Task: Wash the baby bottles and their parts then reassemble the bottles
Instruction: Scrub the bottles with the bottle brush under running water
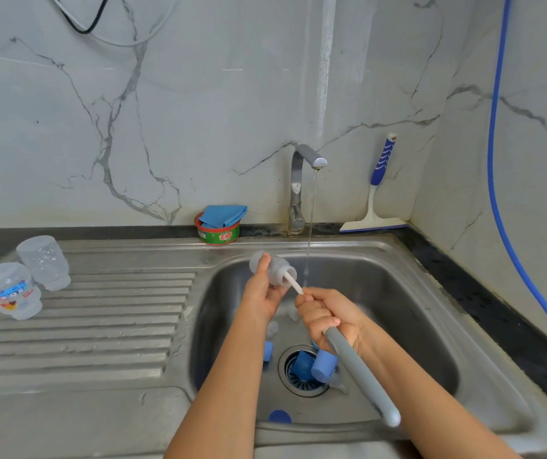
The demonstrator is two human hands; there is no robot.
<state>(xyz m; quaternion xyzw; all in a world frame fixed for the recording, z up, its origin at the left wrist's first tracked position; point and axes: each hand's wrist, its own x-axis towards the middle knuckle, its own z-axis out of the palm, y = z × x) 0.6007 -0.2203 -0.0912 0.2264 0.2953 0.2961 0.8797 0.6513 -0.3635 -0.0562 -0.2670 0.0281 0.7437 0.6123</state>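
Left hand (260,294) gripped bottle (278,265) near sink (348,246) back-left rim, right hand (326,318) clenched brush handle (360,367), brush head apparently inside bottle, both hands well apart from right wall.

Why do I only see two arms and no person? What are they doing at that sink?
The camera sits on the person's head and looks down, so you see only their arms. The left hand holds a clear baby bottle. The right hand grips a long grey bottle brush, whose white stem goes into the bottle's mouth. A thin stream of water runs from the tap into the steel sink. Blue bottle parts lie by the drain. A plain bottle and a printed bottle stand on the draining board at the left.
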